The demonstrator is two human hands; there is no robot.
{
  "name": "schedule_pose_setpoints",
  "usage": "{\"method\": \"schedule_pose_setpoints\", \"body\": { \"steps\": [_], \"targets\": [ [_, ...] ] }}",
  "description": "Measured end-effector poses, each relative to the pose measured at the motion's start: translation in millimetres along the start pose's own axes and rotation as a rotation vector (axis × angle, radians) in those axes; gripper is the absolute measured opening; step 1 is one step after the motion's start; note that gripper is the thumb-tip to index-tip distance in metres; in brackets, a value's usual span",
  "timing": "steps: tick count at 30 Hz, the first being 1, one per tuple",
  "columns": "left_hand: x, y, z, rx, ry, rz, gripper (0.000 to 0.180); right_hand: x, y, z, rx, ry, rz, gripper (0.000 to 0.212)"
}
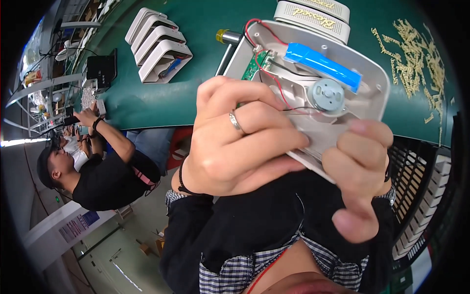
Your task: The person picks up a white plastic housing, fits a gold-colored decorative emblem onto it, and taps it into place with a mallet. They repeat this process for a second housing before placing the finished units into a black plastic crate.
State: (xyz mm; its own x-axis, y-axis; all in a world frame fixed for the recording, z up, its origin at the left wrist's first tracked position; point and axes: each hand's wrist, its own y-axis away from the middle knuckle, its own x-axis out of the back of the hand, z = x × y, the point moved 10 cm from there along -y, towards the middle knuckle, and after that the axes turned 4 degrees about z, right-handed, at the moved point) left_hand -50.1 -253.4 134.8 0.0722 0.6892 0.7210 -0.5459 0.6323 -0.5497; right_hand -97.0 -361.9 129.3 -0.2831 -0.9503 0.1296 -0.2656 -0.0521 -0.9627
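An opened white plastic housing (379, 81) is held up in front of me, its inside showing. A blue-wrapped battery pack (323, 66), a round metal motor (326, 95) and a green circuit board (255, 66) sit in it, joined by thin red and black wires. My left hand (240, 139), with a ring on one finger, grips the housing's near left side, its fingertips reaching inside. My right hand (360, 164) is closed at the near right edge, fingers curled against the housing and thumb sticking out downward. What lies under those curled fingers is hidden.
Several white housings (164, 54) stand in a row on the green table (161, 103). More perforated white covers (311, 22) lie behind, beside a metal rod with a yellow end (227, 36). Cream-coloured cut pieces (413, 59) are scattered right. A black crate (409, 171) stands nearby; a co-worker (103, 171) works left.
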Motion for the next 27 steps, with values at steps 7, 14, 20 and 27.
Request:
{"method": "schedule_pose_setpoints", "body": {
  "steps": [7, 14, 20, 27],
  "targets": [
    [5.8, 1.9, 9.5, -0.015, 0.084, 0.099, 0.022, 12.1, 7.2, -25.1, 0.346, 0.012, 0.030, 0.026],
    [12.0, 14.6, 17.0, -0.022, 0.089, 0.343, 0.017, 11.4, 10.1, -44.6, 0.516, 0.054, 0.130, 0.030],
    [16.6, 10.1, 1.8, -0.117, 0.082, 0.246, 0.041, 8.2, 0.6, -12.6, 0.355, 0.097, -0.020, 0.034],
    [1.0, 37.1, -77.8, 0.482, 0.369, 0.233, 0.064, -2.7, 39.9, 80.3, -0.509, -0.455, -0.055, 0.056]
  ]
}}
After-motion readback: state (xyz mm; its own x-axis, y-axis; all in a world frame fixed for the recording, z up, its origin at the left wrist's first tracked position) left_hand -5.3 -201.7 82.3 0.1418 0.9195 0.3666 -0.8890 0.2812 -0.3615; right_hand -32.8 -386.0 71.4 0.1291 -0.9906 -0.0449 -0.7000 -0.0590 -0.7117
